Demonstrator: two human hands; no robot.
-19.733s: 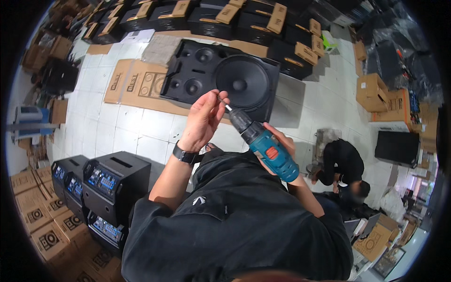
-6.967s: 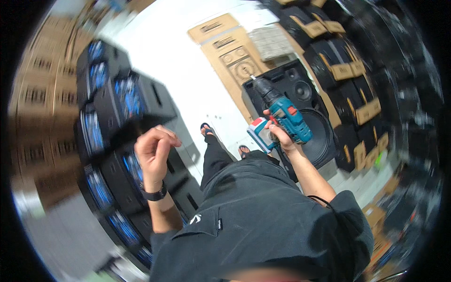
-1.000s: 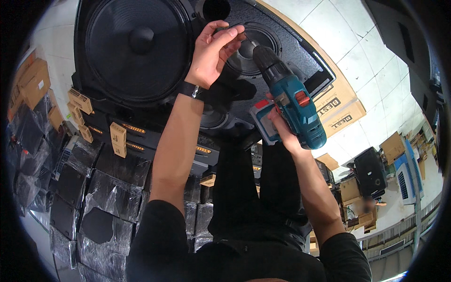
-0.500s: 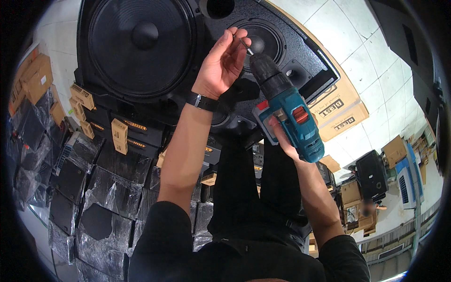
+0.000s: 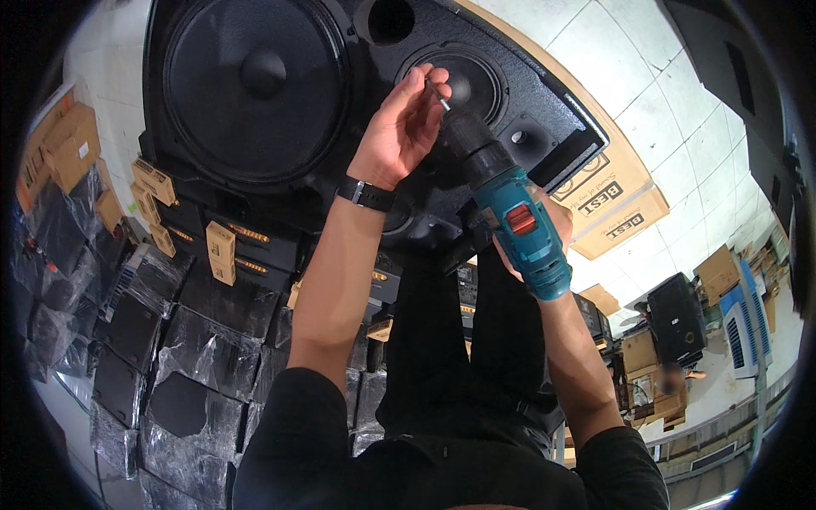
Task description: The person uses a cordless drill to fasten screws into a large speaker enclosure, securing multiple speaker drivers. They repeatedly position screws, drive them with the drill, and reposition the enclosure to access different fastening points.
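Observation:
My left hand point(image 5: 398, 140), with a black band on the wrist, pinches a slim metal driver bit point(image 5: 439, 96) between thumb and fingers. The bit's end is close to the black chuck of a teal cordless drill point(image 5: 520, 228); whether it touches the chuck I cannot tell. My right hand point(image 5: 557, 219) is wrapped round the drill's handle, mostly hidden under its body. Both hands are over a large black speaker cabinet point(image 5: 374, 102) with a big round woofer point(image 5: 255, 127) at left and a smaller round driver point(image 5: 484, 85) behind the bit.
Flattened cardboard point(image 5: 625, 208) lies under the cabinet's right side on pale floor tiles point(image 5: 629, 51). Small cardboard boxes point(image 5: 221, 252) stand on black equipment at left. Plastic-wrapped black units point(image 5: 204, 340) fill the lower left. Another black speaker point(image 5: 676, 319) is at right.
The drill has moved slightly left and rolled, so its red switch faces up more and its battery is no longer visible. My left hand has shifted slightly down, and more of the bit shows.

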